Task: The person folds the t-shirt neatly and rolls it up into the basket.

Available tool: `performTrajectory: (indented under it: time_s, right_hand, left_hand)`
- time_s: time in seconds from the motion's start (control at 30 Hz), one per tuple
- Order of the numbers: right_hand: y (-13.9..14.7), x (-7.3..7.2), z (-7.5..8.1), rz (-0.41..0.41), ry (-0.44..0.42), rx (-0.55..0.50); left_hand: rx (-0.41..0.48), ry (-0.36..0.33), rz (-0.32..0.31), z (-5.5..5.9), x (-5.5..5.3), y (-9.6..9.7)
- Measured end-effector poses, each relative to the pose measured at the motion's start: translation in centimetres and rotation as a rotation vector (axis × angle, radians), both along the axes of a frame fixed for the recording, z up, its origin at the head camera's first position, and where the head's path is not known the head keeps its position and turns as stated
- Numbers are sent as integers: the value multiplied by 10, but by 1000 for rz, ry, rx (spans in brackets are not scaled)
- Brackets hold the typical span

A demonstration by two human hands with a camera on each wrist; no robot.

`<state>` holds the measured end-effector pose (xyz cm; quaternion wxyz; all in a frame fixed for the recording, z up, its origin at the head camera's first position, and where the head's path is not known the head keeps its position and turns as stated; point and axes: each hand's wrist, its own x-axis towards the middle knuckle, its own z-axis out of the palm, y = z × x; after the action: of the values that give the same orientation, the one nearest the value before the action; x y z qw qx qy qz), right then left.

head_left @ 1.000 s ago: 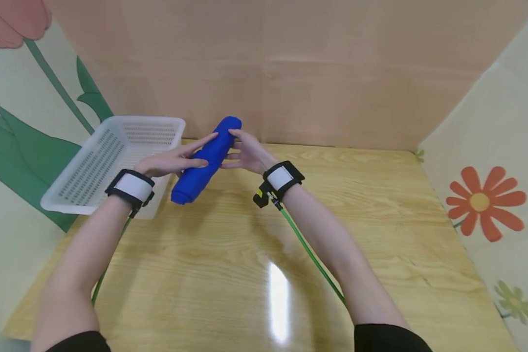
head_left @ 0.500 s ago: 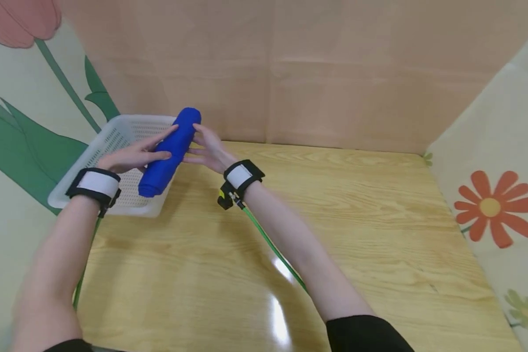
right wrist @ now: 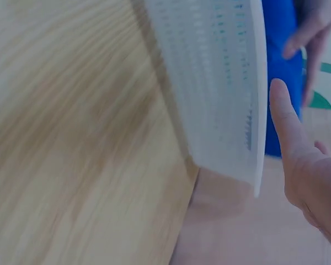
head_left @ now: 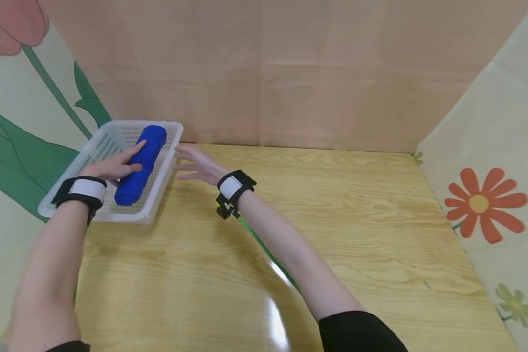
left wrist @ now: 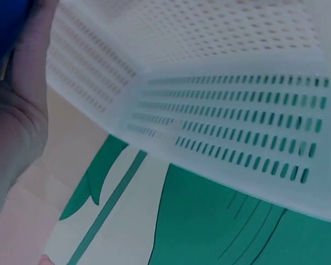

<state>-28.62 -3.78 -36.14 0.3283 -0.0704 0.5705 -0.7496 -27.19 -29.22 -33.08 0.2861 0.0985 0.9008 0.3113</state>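
Note:
A rolled-up blue cloth (head_left: 142, 166) lies slantwise within the white plastic basket (head_left: 160, 183), at the left of the head view. My left hand (head_left: 110, 168) grips the roll from its left side, thumb and index finger on top and the other fingers mostly hidden. Just outside the basket's right rim, my right hand (head_left: 200, 165) is apart from the roll with its fingers extended. The right wrist view has that hand (right wrist: 314, 171) beside the rim, with the blue roll (right wrist: 281, 77) beyond it. In the left wrist view, only an edge of the roll (left wrist: 3, 33) shows.
The basket stands on a wooden table (head_left: 290, 220) near its back left corner. A plain brownish backdrop (head_left: 264, 73) rises behind, and flower-patterned panels flank both sides. A green cable (head_left: 266, 249) runs along the right forearm from the wrist strap (head_left: 236, 187).
The blue roll has moved left and down into the basket with my left hand on it. My right hand followed leftward, then came away from the roll.

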Motion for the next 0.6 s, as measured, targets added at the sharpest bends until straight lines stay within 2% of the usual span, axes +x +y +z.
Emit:
performTrajectory:
  time_s: [0.07,0.13,0.23,0.33,0.4,0.47,0.6]
  right_hand:
    - [12,1,-2,16,35,51]
    - [25,1,-4,34,62,96]
    - [48,-2,-8,61,83,152]
    - [77,-7,-13,87,99,194]
    - [99,-12,-15,86,104,224]
    - [122,-15,-17,57,110,249]
    - [165,-23,-23,-18,114,293]
  left_hand:
    - [-51,-56,-20,-7,-3,3]
    - [-86,-153,-12,-14,-4,9]
    - [-103,-296,42,-22,-7,18]
    - [-79,-386,104,-25,-9,24]
    - [-69,-400,106,-27,-11,24]
    - [-102,-368,90,-29,-11,23]
    - [-286,-195,15,-26,-6,22]
